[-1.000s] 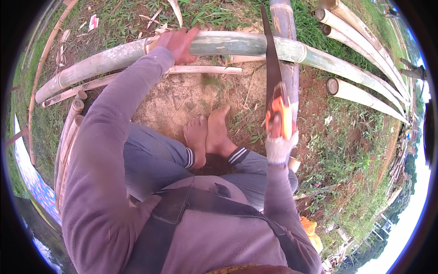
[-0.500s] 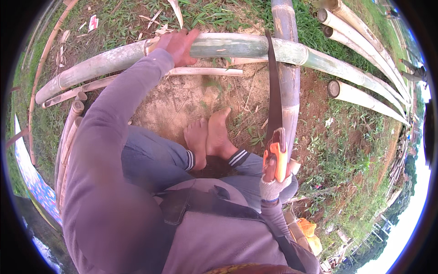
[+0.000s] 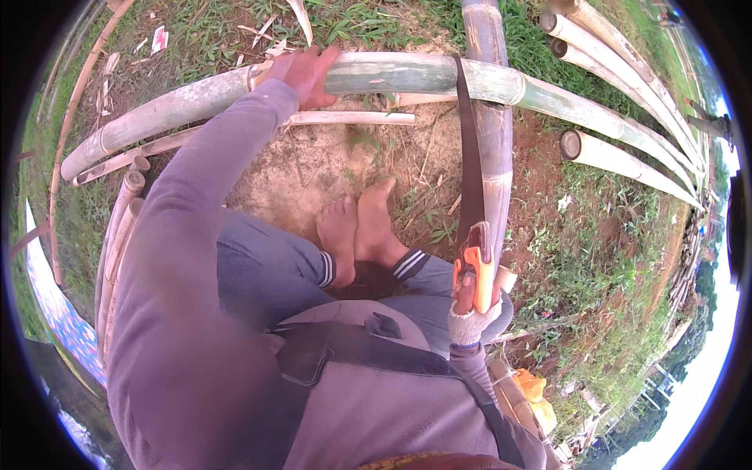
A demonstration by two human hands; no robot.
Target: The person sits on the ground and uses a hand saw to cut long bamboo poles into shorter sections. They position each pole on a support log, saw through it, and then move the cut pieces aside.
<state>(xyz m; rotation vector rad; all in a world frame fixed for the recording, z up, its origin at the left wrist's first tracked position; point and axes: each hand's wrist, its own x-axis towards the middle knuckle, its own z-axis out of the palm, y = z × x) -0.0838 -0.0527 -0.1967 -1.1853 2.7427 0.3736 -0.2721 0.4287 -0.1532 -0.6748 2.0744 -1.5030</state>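
Observation:
A thick green-and-pale bamboo pole lies crosswise in front of me. My left hand is clasped over it left of the middle, fingers bent around its far side. In my right hand, which wears a pale glove with bare fingertips, is a handsaw with an orange handle. Its long dark blade points away from me and lies across the pole, well to the right of my left hand. How deep the blade sits in the bamboo cannot be made out. Beneath the pole at the right runs another bamboo pole, lengthwise.
My bare feet rest on sawdust-covered soil behind the pole. A thin split bamboo piece lies just on my side of it. More bamboo poles are stacked at the right and others at the left. An orange bag sits at lower right.
The saw has slid slightly toward me, so its tip now reaches less far past the pole. My left hand keeps its place on the bamboo.

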